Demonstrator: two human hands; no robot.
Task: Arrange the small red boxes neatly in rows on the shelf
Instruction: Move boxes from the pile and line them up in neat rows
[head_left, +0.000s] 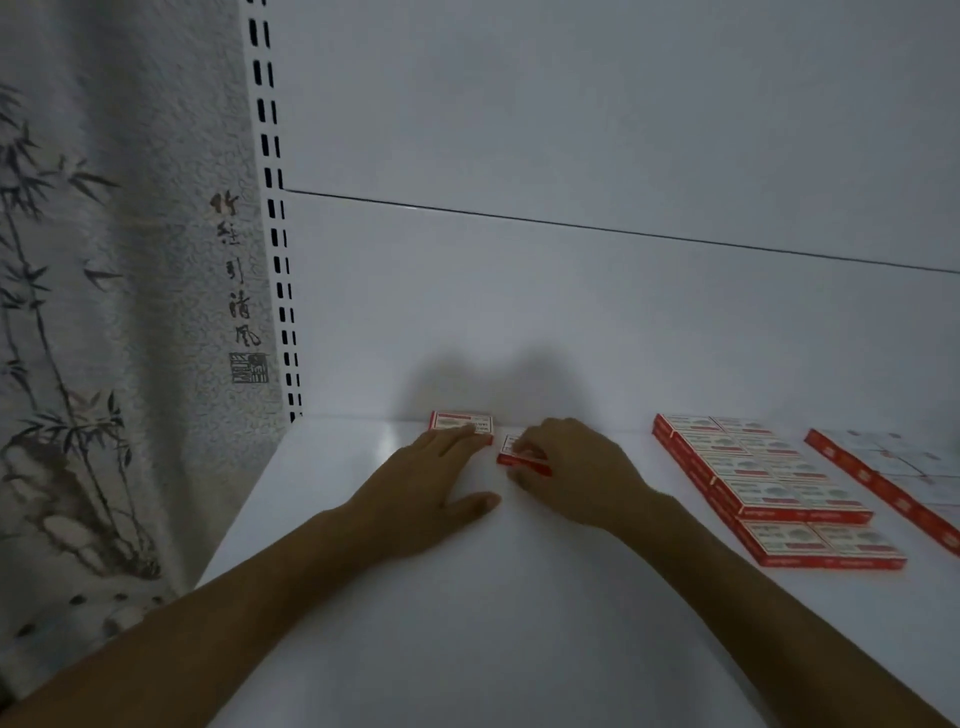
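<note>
Far back, left hand (415, 483) touches one box (457, 420), right hand (576, 467) pinches another (511, 448).

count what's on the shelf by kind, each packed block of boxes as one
hands: 2, left hand, right hand
single red boxes: 2, back box, gripped box
packed blocks of red boxes: 2, near block, far-right block
total: 6

One left hand (431, 483), one right hand (576, 467), two single red boxes, rear box (460, 421) and front box (511, 451), and two box blocks, near block (769, 483) and far block (893, 467), are showing.
</note>
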